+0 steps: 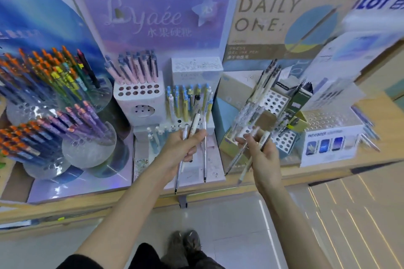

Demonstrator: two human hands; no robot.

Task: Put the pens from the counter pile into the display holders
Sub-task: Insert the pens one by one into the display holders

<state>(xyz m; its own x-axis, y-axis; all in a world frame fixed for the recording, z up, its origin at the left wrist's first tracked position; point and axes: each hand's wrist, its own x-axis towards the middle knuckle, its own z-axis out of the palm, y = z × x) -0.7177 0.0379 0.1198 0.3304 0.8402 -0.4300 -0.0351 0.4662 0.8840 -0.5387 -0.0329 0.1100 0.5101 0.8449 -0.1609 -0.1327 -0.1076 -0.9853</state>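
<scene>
A few slim pens (204, 159), clear and white, hang tip-down, gripped in the left hand (181, 148), in front of a white holder (122, 107) whose back holes carry upright pink pens (133, 70). More pale pens (236, 159), blurred, slant tip-down from the right hand (264, 155), before a perforated holder (273, 102).

This is a stationery shop. On a wooden counter (389, 116) stand branded cards (157, 17), "DAILY ONE" and "PILOT" among them, and many holders (137, 94) with rows of pens (133, 67).
</scene>
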